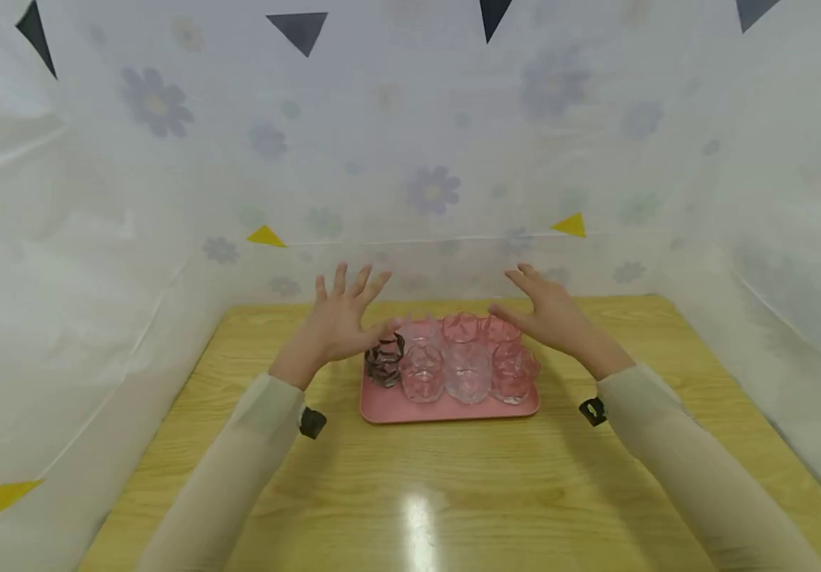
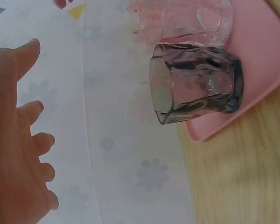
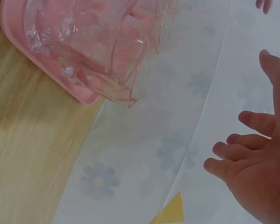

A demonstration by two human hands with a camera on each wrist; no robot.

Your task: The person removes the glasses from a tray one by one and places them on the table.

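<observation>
Several clear glasses and 1 smoky glass stand upright on a pink tray; I note the left hand and right hand nearby, fingers spread, gripping nothing.

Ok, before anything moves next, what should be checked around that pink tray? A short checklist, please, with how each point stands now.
1. Pink, rectangular, plastic-looking tray resting flat on the yellowish wood-grained table: ok.
2. Left grip, a bare hand, free: ok, fingers spread and holding nothing.
3. Right grip, also a bare hand, free: ok, fingers extended and holding nothing.
4. Smoky-grey, wavy-sided glass tumbler upright and untouched: ok, the left wrist view shows a gap between it and the left grip.
5. Clear, wavy-sided glass tumblers spaced apart from one another: cannot tell, they overlap in every view.
</observation>
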